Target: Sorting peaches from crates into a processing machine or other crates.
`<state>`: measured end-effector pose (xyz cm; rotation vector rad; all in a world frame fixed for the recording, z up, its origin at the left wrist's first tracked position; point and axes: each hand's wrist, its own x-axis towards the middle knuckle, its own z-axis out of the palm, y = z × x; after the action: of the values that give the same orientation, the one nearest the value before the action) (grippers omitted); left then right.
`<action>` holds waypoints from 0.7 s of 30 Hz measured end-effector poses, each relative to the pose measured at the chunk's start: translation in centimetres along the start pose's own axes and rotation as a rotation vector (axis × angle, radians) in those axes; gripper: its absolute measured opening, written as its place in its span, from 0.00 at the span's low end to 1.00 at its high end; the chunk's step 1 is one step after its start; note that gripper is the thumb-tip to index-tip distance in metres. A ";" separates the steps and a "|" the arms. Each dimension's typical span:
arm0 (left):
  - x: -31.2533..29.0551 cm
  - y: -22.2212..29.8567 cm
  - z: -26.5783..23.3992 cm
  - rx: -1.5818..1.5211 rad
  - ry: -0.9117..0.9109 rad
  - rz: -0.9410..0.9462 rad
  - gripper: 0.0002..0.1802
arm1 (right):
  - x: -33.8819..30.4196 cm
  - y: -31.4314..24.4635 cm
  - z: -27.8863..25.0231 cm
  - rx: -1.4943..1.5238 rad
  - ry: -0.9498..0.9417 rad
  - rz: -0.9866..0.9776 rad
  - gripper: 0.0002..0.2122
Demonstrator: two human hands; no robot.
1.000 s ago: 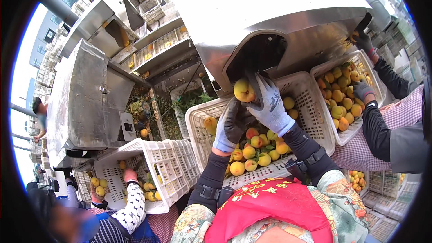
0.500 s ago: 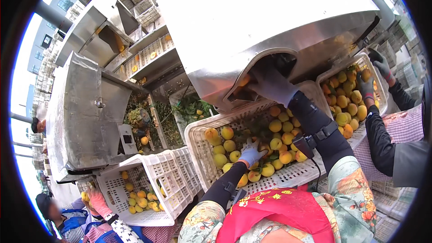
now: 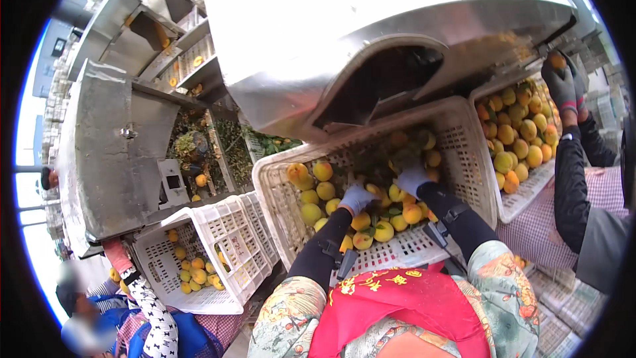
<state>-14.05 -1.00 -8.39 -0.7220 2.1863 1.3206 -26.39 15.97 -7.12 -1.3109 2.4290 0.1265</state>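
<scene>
Both my hands are gloved and down inside a white plastic crate point(image 3: 318, 154) holding yellow peaches point(image 3: 383, 231) and some green leaves. My left hand point(image 3: 358, 197) rests among the peaches near the crate's middle, fingers stretched forward and partly apart. To its right, my right hand point(image 3: 412, 178) reaches into the fruit; its fingertips are lost in shadow and among peaches. Just beyond the crate, the dark opening point(image 3: 387, 83) of a metal machine point(image 3: 371, 20) faces me.
A second peach crate point(image 3: 503, 209) stands at right, where a co-worker's gloved hand point(image 3: 562, 86) holds a peach. At left, a tilted white crate point(image 3: 228, 252) contains several peaches, near another worker's pink-gloved hand point(image 3: 118, 255). A grey metal housing point(image 3: 99, 152) rises behind it.
My right hand has come out of the machine's opening and down into the crate. My left hand stays among the peaches. The right co-worker's hand has lifted a peach.
</scene>
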 end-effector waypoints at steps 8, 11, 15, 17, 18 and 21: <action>-4.6 -0.3 -4.3 -1.064 -0.100 0.200 0.24 | 5.5 -1.1 3.5 -0.082 -0.207 0.145 0.26; -6.1 -0.8 -4.9 -1.258 -0.191 0.251 0.19 | 3.2 -0.5 -0.7 0.771 0.013 0.197 0.26; -8.2 1.2 -5.0 -1.434 -0.264 0.354 0.22 | -0.5 -2.4 -10.5 1.875 -0.071 0.085 0.28; -9.9 4.6 -6.7 -1.633 -0.429 0.454 0.26 | -1.7 -3.0 -13.3 1.907 0.010 -0.058 0.28; -10.4 5.4 -7.3 -1.733 -0.500 0.497 0.28 | -2.0 -3.5 -13.5 1.875 0.089 -0.089 0.28; -11.4 7.7 -9.2 -1.714 -0.490 0.547 0.30 | -3.5 -5.7 -16.4 1.450 0.351 -0.104 0.27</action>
<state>-11.80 -4.10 7.66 -0.1425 0.4110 3.1037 -24.62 11.34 9.86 -0.7016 1.7722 -1.6370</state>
